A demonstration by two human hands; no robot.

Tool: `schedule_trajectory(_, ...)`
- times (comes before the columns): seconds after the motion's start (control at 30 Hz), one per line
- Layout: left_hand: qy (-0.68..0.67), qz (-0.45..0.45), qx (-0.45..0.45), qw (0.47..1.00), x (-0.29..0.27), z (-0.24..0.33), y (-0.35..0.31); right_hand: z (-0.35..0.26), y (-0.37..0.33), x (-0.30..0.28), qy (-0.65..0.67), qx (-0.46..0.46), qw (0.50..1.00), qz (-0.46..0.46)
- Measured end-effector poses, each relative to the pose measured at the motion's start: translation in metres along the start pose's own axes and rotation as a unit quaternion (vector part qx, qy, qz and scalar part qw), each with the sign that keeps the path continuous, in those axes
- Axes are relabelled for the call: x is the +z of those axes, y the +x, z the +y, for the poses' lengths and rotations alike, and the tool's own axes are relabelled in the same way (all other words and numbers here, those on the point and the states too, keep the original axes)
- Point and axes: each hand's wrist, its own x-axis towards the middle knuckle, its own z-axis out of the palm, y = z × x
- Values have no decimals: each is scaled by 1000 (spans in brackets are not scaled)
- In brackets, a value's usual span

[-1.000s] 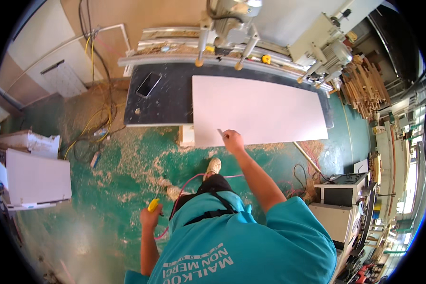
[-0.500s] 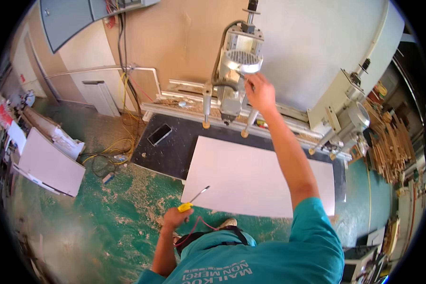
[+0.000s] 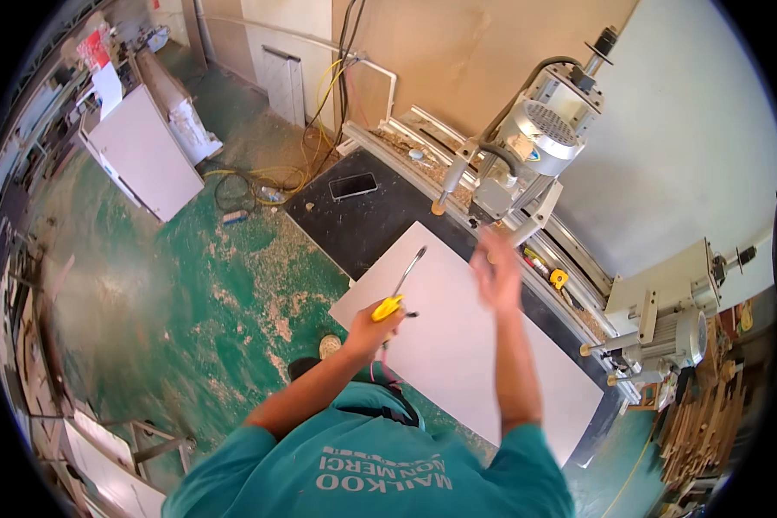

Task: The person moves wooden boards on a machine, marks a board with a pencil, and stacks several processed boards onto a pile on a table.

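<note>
My left hand (image 3: 375, 326) is closed round the yellow handle of a screwdriver (image 3: 389, 307), its metal shaft pointing up and away. A small dark tip sticks out beside the handle; what it belongs to I cannot make out. Below the screwdriver lies a large white board (image 3: 457, 337) on a black machine bed (image 3: 354, 229). My right hand (image 3: 497, 266) is over the board's far edge, in front of a drilling machine head (image 3: 535, 142) with a silver motor. Motion smears its fingers, so whether it holds anything is unclear.
A phone (image 3: 352, 186) lies on the black bed's left end. A yellow tape measure (image 3: 559, 278) sits by the rail. At right stands a second motor unit (image 3: 673, 337), with stacked wood strips (image 3: 704, 423) beyond. Cables (image 3: 302, 177) and sawdust lie on the green floor.
My right hand has come down from the machine's motor toward the board. My left hand has risen with the screwdriver and is now over the board. The view has turned.
</note>
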Motion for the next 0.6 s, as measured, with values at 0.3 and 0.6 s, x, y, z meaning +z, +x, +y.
schedule_trajectory(0.3, 168, -569, -105, 798, 45, -43, 56, -83, -240, -49, 426, 483, 761, -72)
schedule_trajectory(0.6, 616, -108, 357, 693, -104, -160, 148, -218, -327, -166, 258, 807, 513, -140)
